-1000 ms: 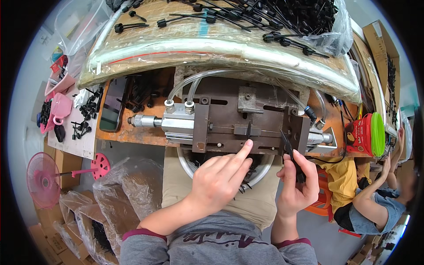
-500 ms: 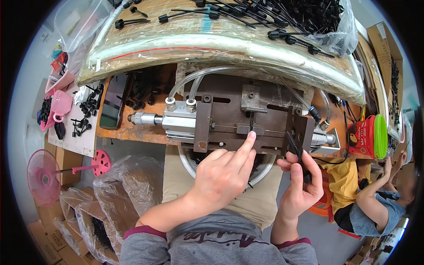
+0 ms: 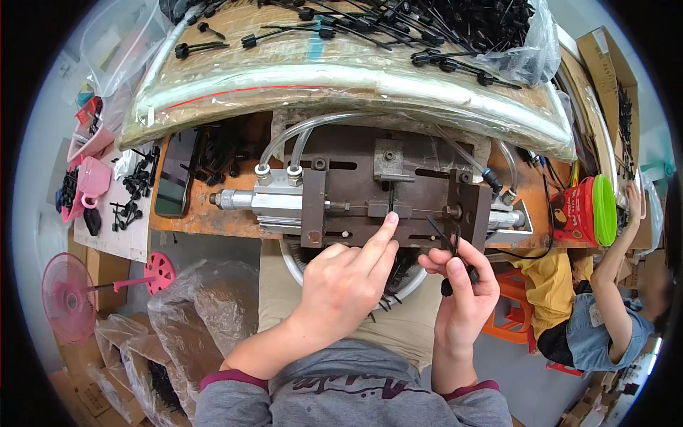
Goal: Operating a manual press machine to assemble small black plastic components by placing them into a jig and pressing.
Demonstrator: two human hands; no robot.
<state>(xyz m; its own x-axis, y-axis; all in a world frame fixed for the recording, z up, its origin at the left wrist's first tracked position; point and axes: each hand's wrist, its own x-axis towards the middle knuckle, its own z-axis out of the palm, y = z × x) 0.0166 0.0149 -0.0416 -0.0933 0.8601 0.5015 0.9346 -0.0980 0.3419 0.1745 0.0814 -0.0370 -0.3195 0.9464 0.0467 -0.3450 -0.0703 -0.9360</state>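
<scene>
My left hand (image 3: pixel 338 288) is over the brown metal fixture (image 3: pixel 352 153), index finger stretched out and the others bent. Its fingertip touches the lower end of a thin black stem (image 3: pixel 390 193) at the small grey block (image 3: pixel 376 210) in the fixture's middle. Thin rods reach toward this block from a left air cylinder (image 3: pixel 277 203) and a right air cylinder (image 3: pixel 501 219). Near the fixture's front right, my right hand (image 3: pixel 469 295) is closed on black stemmed plastic parts (image 3: pixel 440 231). Fingers hide how many it holds.
Many black stemmed parts (image 3: pixel 491 25) lie on the plastic-wrapped shelf (image 3: pixel 341 82) above. Clear hoses (image 3: pixel 299 128) arch behind the fixture. A phone (image 3: pixel 176 174) lies left, a red tub with green lid (image 3: pixel 587 213) stands right. Another person (image 3: pixel 605 320) sits at far right.
Both cylinder rods have moved inward toward the middle block. My right hand has tilted the black parts it holds. My left fingertip stays at the block. The other person's arm has risen.
</scene>
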